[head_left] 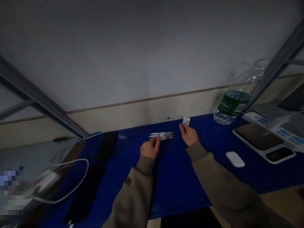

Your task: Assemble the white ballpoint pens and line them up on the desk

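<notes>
Several slim white pens [162, 136] lie side by side on the dark blue mat [175, 180]. My left hand [150, 148] is closed at their left end, with its fingertips on the pens. My right hand [189, 135] lies to the right of them, its fingertips pinching the lower edge of a small white packet [186, 120]. Khaki sleeves cover both my forearms. What the packet is cannot be made out at this size.
A large water bottle [234, 103] with a green label stands at the back right, beyond a white mouse [235, 159] and a phone on a white stand [261, 141]. White cable [68, 163] and a charger [45, 182] lie left. Metal shelf uprights frame the wall.
</notes>
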Demonstrator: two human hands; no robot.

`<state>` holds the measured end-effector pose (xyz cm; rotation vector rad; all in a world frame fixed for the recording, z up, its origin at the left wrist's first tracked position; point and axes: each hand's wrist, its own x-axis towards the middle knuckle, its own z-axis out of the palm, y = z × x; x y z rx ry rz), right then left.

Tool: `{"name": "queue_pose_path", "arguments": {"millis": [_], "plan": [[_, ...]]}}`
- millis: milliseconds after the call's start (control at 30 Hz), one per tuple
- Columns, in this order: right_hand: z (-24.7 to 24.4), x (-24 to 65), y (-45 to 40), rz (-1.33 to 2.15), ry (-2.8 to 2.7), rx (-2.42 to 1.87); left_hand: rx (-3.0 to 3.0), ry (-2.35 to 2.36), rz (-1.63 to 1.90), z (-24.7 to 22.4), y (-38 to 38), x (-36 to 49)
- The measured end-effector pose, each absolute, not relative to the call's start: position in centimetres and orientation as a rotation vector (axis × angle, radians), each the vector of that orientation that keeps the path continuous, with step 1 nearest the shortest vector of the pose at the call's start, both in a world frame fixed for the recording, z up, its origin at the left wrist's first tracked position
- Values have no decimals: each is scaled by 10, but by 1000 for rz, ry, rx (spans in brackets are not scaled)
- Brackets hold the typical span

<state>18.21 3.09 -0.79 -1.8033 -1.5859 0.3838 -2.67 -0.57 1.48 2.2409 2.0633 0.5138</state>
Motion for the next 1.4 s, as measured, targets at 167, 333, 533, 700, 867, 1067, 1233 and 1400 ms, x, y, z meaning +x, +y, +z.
{"name": "queue_pose_path", "arguments": {"millis": [167,333,533,700,867,1067,1233,1400], "plan": [[-21,197,37,215,-1691,-2207,2262,2046,528,16,-8,-26],[-27,198,37,184,-1712,-2156,2224,2095,498,18,-9,-26],[-32,209,36,-38,-1608,-1959,2244,2077,442,20,-8,-26],[-36,207,42,149,-1697,-1766,2285,2048,357,18,-8,-24],[-31,183,46,782,-1443,-1269,2321,2018,296,16,-7,-21],[-17,157,36,1163,-1182,-925,2304,2043,263,17,-9,-18],[-15,156,35,1256,-1132,-882,2318,2024,265,14,-8,-19],[-16,154,34,1250,-1172,-914,2344,1987,257,11,-6,-20]]}}
